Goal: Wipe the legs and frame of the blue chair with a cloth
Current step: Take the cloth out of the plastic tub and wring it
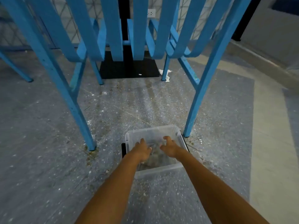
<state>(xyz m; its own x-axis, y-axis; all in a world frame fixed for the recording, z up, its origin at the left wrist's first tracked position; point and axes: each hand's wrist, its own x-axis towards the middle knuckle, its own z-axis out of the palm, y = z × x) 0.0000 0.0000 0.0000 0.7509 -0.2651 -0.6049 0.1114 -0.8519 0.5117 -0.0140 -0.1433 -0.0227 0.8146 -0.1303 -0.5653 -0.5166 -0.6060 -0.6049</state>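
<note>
Rinsing looks like the step in hand: from the blue chair [113, 29], whose left leg [71, 101] crosses the frame's left half, the eye moves to lower centre, where a clear tub [129, 135] on the floor [40, 159] takes the left hand [142, 151], fingers dipped downward, the grey cloth [155, 151] sunk in murky water, and the right hand [169, 147], fingers crooked over the cloth's edge. Whether either of the hands truly grips the cloth I cannot tell. Next, I judge, the cloth wants gathering and wringing, then carrying to the right leg [199, 101] just beside the tub.
</note>
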